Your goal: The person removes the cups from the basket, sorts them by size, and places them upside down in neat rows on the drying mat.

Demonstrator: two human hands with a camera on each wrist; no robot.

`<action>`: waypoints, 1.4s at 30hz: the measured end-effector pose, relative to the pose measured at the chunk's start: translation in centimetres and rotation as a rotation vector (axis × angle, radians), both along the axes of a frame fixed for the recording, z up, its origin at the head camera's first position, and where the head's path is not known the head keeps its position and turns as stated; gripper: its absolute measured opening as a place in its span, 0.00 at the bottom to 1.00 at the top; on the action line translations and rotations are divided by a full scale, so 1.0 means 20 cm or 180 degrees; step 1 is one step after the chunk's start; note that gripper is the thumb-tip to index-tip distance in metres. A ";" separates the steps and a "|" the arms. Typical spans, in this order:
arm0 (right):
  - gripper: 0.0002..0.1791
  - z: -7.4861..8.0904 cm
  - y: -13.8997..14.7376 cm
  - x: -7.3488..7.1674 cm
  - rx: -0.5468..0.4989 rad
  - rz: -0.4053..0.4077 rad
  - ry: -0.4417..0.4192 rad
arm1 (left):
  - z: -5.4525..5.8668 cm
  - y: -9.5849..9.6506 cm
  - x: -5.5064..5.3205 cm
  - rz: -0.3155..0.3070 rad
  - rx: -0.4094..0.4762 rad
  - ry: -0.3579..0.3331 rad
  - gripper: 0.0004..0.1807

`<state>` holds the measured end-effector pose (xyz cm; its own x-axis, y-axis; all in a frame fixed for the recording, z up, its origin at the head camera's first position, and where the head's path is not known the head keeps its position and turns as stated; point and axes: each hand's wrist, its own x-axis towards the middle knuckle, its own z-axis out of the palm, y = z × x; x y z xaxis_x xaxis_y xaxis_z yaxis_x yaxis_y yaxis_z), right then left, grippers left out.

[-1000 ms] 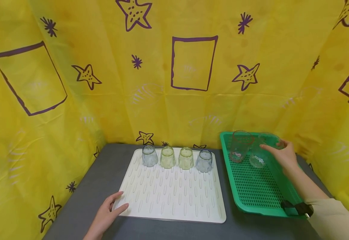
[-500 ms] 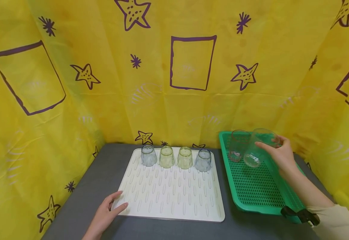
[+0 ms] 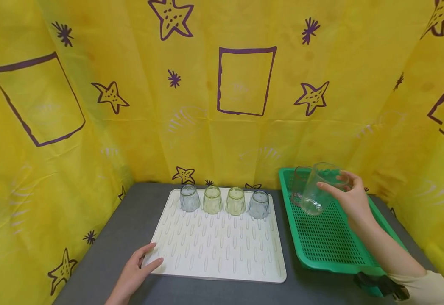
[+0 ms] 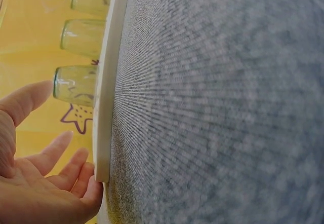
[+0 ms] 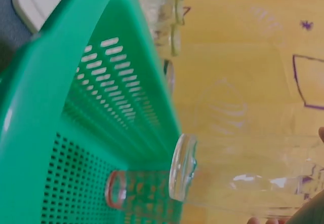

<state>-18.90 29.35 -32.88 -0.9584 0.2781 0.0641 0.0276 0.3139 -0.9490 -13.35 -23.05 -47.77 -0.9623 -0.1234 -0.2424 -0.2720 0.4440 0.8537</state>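
My right hand (image 3: 353, 197) grips a tall clear drinking glass (image 3: 317, 195) near its upper part, thumb on one side and fingers on the other. The glass leans over the back half of the green basket (image 3: 302, 256), its thick base (image 5: 182, 167) pointing down. Behind it, partly hidden, a reddish-tinted glass (image 5: 147, 191) stands in the basket. My left hand (image 3: 132, 269) lies with spread, relaxed fingers at the front left corner of the white draining tray (image 3: 214, 254); in the left wrist view the fingertips (image 4: 93, 188) touch the tray's edge.
Along the tray's back edge stand several short tumblers upside down: a bluish glass (image 3: 189, 198), two yellow-green glasses, the nearer-right one (image 3: 236, 201), and another bluish glass (image 3: 259, 204). A yellow patterned curtain (image 3: 206, 144) hangs behind and beside the grey table (image 3: 126, 216).
My right hand has lifted the clear glass slightly and carried it left within the basket area, so it overlaps the reddish glass. My left hand has stayed in place.
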 end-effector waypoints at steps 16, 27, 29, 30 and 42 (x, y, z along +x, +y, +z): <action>0.43 0.03 -0.12 0.11 0.0026 0.0314 0.0156 | 0.00 0.00 0.00 0.0009 0.0003 -0.0004 0.40; 0.40 0.04 -0.24 0.16 -0.0103 0.0594 0.0193 | 0.03 0.03 -0.01 -0.0046 -0.0245 0.0062 0.41; 0.39 0.03 -0.26 0.16 -0.0125 0.0654 0.0169 | 0.04 0.04 -0.01 -0.0046 -0.0338 0.0122 0.40; 0.40 0.03 -0.28 0.17 -0.0128 0.0686 0.0156 | 0.05 0.05 0.00 -0.0050 -0.0389 0.0156 0.39; 0.44 -0.01 -0.40 0.21 -0.0218 0.0922 0.0034 | 0.14 0.22 0.01 -0.0151 -0.0241 0.0562 0.33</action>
